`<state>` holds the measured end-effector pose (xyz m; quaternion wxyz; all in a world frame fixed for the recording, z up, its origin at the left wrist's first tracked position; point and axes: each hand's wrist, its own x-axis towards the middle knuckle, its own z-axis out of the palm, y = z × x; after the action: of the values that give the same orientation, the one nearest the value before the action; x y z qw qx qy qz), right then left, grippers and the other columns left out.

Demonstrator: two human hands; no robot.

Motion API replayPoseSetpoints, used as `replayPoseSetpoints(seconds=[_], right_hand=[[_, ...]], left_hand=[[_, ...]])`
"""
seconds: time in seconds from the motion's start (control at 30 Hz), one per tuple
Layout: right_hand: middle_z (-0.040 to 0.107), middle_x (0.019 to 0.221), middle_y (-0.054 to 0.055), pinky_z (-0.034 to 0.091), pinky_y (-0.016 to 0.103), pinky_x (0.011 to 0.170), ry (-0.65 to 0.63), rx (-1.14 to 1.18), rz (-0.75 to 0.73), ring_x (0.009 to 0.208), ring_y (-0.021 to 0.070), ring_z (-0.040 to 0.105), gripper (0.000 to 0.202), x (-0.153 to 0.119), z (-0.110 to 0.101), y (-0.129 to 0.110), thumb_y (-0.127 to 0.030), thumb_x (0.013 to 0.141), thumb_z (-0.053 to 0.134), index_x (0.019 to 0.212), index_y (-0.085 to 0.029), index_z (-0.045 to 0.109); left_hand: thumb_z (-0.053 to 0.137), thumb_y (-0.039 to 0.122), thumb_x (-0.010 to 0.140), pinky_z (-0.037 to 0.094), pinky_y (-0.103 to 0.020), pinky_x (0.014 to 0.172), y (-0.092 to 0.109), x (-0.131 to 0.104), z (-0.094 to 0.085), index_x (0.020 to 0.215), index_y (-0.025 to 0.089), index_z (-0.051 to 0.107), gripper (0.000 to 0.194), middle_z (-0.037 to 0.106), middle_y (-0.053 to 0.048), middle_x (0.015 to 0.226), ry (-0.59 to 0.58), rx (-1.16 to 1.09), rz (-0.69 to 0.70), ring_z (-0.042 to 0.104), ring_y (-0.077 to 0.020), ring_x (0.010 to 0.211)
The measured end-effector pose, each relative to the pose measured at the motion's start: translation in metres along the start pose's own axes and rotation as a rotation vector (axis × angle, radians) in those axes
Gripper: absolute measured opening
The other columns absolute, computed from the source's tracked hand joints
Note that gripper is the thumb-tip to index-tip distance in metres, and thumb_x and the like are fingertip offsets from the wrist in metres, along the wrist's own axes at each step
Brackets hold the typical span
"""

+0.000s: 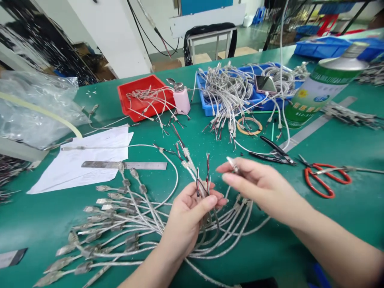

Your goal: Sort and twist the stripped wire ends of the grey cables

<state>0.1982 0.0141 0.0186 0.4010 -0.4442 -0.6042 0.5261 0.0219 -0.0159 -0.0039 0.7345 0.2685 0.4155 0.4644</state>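
My left hand [189, 210] is closed around a bunch of clear-jacketed grey cables, whose stripped ends with red, black and white wires [208, 168] stick up past the thumb. To its right, apart from it, my right hand [261, 186] pinches a small piece with a pale tip [230, 162]; its kind is unclear. Below and left of my hands, many cables with USB plugs [103, 188] and grey ferrite lumps fan out over the green table [144, 276]. More cable ends [240, 202] lie under my right hand.
Behind are a red tray [124, 96], a pink dispenser bottle [181, 102], a blue tray [207, 109] heaped with cables, and a phone [265, 84]. At right are a green-white can [322, 90], black nippers [277, 150] and red-handled scissors [318, 186]. A steel ruler [147, 165] lies left.
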Motion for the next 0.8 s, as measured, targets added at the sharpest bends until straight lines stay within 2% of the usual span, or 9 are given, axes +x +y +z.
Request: replayPoseSetpoints(seconds=[0.07, 0.17, 0.27, 0.4, 0.5, 0.6, 0.67, 0.8], right_hand=[[0.057, 0.091, 0.003, 0.052, 0.026, 0.066, -0.133, 0.117, 0.064, 0.077, 0.015, 0.059, 0.019, 0.002, 0.008, 0.006, -0.035, 0.091, 0.064, 0.096, -0.017, 0.061], [0.051, 0.081, 0.0, 0.051, 0.026, 0.062, -0.203, 0.225, 0.068, 0.066, 0.0125, 0.056, 0.021, 0.003, 0.015, 0.011, -0.036, 0.091, 0.066, 0.088, -0.016, 0.057], [0.052, 0.075, 0.0, 0.046, 0.025, 0.06, -0.187, 0.279, 0.046, 0.063, 0.0113, 0.052, 0.021, 0.003, 0.018, 0.013, -0.035, 0.093, 0.063, 0.091, -0.016, 0.057], [0.044, 0.067, -0.004, 0.029, 0.021, 0.048, -0.135, 0.339, 0.073, 0.052, 0.0078, 0.036, 0.023, 0.002, 0.02, 0.015, -0.039, 0.095, 0.061, 0.097, -0.016, 0.055], [0.049, 0.071, -0.002, 0.023, 0.021, 0.045, -0.173, 0.444, 0.101, 0.052, 0.0077, 0.035, 0.021, 0.002, 0.021, 0.017, -0.039, 0.098, 0.056, 0.1, -0.019, 0.052], [0.057, 0.082, 0.002, 0.019, 0.019, 0.039, -0.168, 0.526, 0.125, 0.051, 0.0073, 0.035, 0.019, 0.001, 0.024, 0.019, -0.038, 0.1, 0.053, 0.098, -0.02, 0.052], [0.058, 0.086, 0.003, 0.018, 0.018, 0.037, -0.125, 0.537, 0.136, 0.049, 0.0066, 0.033, 0.02, 0.001, 0.026, 0.019, -0.039, 0.099, 0.055, 0.097, -0.019, 0.053], [0.059, 0.085, 0.003, 0.016, 0.017, 0.036, -0.053, 0.573, 0.197, 0.046, 0.0049, 0.029, 0.023, 0.0, 0.028, 0.017, -0.04, 0.094, 0.062, 0.102, -0.019, 0.057]], left_hand=[[0.078, 0.018, 0.075, 0.053, -0.025, 0.077, 0.0, -0.001, 0.001, 0.099, 0.015, 0.069, 0.026, 0.072, -0.006, 0.088, -0.041, 0.006, -0.012, 0.067, -0.0153, 0.078], [0.075, 0.021, 0.077, 0.052, -0.026, 0.077, -0.001, -0.002, 0.003, 0.101, 0.013, 0.07, 0.026, 0.072, -0.007, 0.087, -0.08, 0.028, -0.011, 0.066, -0.0159, 0.079], [0.071, 0.023, 0.08, 0.05, -0.024, 0.077, -0.003, -0.002, 0.003, 0.095, 0.015, 0.07, 0.017, 0.07, -0.005, 0.086, 0.0, 0.011, 0.056, 0.062, -0.0136, 0.078], [0.069, 0.022, 0.081, 0.046, -0.021, 0.074, -0.004, 0.001, 0.0, 0.086, 0.016, 0.067, 0.008, 0.064, 0.0, 0.077, 0.127, -0.087, 0.088, 0.057, -0.0105, 0.074], [0.066, 0.021, 0.082, 0.045, -0.02, 0.071, -0.001, 0.003, -0.003, 0.08, 0.016, 0.062, 0.007, 0.06, 0.002, 0.07, 0.164, -0.141, 0.104, 0.055, -0.01, 0.071], [0.066, 0.023, 0.083, 0.041, -0.019, 0.064, 0.003, 0.004, -0.005, 0.077, 0.017, 0.057, 0.012, 0.053, 0.004, 0.06, 0.137, -0.104, 0.112, 0.051, -0.0085, 0.062], [0.072, 0.024, 0.079, 0.039, -0.019, 0.061, 0.005, 0.004, -0.006, 0.081, 0.017, 0.058, 0.015, 0.051, 0.005, 0.059, 0.084, -0.019, 0.066, 0.049, -0.0079, 0.059], [0.081, 0.021, 0.07, 0.039, -0.02, 0.062, 0.004, 0.002, -0.009, 0.085, 0.016, 0.063, 0.024, 0.06, 0.003, 0.069, -0.003, 0.101, -0.007, 0.052, -0.0083, 0.063]])
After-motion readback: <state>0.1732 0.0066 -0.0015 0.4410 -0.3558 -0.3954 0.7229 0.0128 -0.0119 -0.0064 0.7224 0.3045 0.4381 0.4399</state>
